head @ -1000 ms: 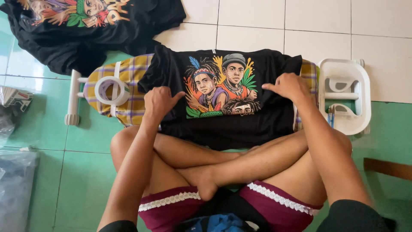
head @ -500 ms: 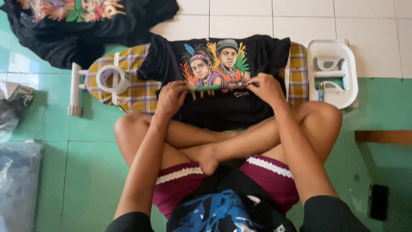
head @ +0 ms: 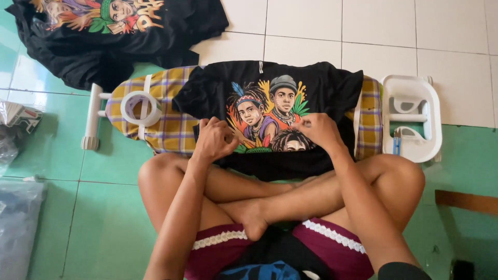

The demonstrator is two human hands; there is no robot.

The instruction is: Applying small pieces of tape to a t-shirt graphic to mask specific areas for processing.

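The black T-shirt [head: 270,109] lies face up on a low ironing board [head: 161,124] with a yellow-and-purple plaid cover, its lower edge hanging over the near side of the board towards the person's crossed legs. Against the picture half a second back, both hands have drawn closer together and higher on the print, and the shirt shows more of its chest picture: three drawn faces in orange, green, blue and yellow, one with a grey cap, one with a feathered headband. The left hand [head: 215,139] is closed, pinching the cloth at the left edge of the print; the right hand [head: 321,129] has its fingers curled down on the cloth at the right of the print, gripping a fold of it. A roll of white tape [head: 140,108] sits on the narrow left end of the board, well apart from the shirt. At the board's right end is a white plastic iron rest [head: 412,122]. On the tiled floor beyond, at upper left, lies a second black printed shirt [head: 114,36], crumpled. At the left edge lie clear plastic bags [head: 15,228] and a small printed packet [head: 21,116].
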